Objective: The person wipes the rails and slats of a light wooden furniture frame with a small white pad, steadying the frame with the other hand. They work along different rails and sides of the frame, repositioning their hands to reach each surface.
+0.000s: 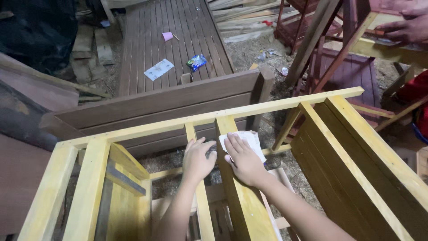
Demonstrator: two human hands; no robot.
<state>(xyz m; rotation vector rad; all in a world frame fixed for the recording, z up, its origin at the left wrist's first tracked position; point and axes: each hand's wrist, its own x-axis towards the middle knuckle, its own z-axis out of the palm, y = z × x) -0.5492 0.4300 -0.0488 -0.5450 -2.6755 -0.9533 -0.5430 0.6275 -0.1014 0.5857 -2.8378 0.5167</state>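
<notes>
A yellow-painted wooden frame [267,107] with slats lies across the lower view. My right hand [243,160] presses a white sheet of sandpaper or cloth [249,139] flat on a wide yellow slat [247,209]. My left hand [197,159] sits beside it on the thinner slat [204,209], fingers curled around a small dark object that is mostly hidden. The two hands almost touch.
A dark brown slatted bench [169,96] stands behind the frame, with paper scraps [158,69] and a blue wrapper [196,62] on its seat. Red-brown frames [330,58] lean at the right. Another person's hands [408,27] rest on wood at top right. Sawdust covers the floor.
</notes>
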